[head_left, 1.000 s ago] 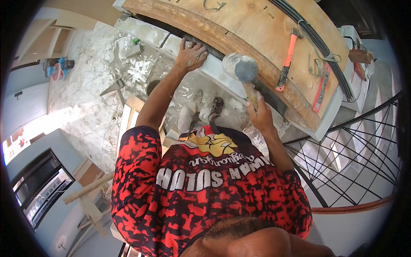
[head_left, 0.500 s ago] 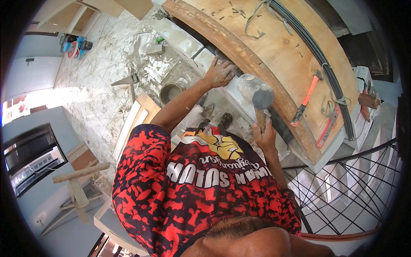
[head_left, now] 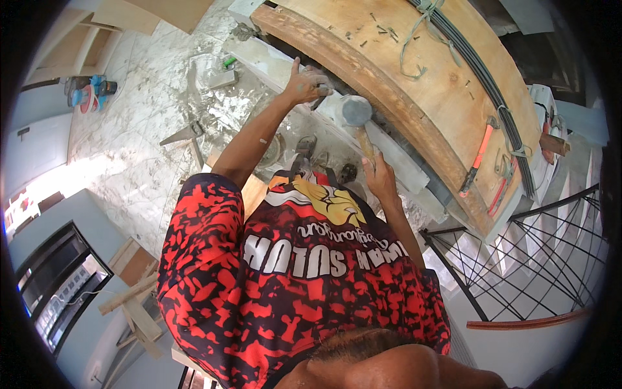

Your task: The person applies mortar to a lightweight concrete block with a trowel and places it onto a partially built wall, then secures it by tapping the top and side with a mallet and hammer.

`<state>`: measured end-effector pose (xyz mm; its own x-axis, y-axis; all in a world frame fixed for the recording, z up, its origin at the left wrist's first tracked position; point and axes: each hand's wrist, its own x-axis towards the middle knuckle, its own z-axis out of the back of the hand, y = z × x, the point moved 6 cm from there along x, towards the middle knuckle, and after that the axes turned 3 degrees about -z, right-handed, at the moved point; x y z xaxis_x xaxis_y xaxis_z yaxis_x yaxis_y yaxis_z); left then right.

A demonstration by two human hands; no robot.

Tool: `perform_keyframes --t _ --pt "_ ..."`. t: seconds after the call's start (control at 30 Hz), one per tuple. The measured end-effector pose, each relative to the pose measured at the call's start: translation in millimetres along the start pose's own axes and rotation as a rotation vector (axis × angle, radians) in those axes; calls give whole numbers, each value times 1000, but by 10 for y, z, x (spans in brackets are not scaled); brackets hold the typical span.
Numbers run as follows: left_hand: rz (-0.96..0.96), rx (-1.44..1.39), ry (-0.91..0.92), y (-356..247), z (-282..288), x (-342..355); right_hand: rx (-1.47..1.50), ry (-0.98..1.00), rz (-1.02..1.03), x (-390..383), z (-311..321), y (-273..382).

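Note:
My right hand [head_left: 382, 180] is wrapped round the wooden handle of a rubber mallet [head_left: 356, 113]. The mallet's pale and dark grey head is over the row of whitish slabs [head_left: 395, 157] along the bench's near side; whether it touches them I cannot tell. Farther left on this row, my left hand [head_left: 307, 86] lies with its fingers stretched out, thumb side raised, at the edge of the slabs. A dark gap runs between the slabs and the curved wooden edge [head_left: 363, 67] of the bench.
On the plywood top [head_left: 447, 97] lie a hammer with an orange handle [head_left: 479, 159], a bundle of dark rods [head_left: 483, 81], a red tool [head_left: 502, 188] and loose nails. A handsaw [head_left: 182, 134] rests on the dusty floor. Black metal railing [head_left: 518, 259] stands at the right.
The mallet and my right hand have moved left along the slabs, the mallet's head now nearer my left hand. My left hand has shifted left and away from me. The view has shifted slightly too.

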<state>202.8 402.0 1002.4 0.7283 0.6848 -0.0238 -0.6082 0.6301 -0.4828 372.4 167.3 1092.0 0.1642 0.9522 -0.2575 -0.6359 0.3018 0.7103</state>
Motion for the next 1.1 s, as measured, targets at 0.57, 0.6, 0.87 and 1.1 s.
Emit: perform_keyframes --t 0.57,0.6,0.87,1.1 --pt "-317 -233 -165 -587 26 -183 314 84 -700 -1917 120 -519" --pt "-419 -290 -151 -797 -14 -265 437 11 -819 -2192 100 -611" --pt "-299 120 198 -1884 -638 27 1312 -759 -1163 -2967 248 -1763" --pt "-276 183 68 -1809 -690 11 1541 -637 -1060 -2059 321 -1783"
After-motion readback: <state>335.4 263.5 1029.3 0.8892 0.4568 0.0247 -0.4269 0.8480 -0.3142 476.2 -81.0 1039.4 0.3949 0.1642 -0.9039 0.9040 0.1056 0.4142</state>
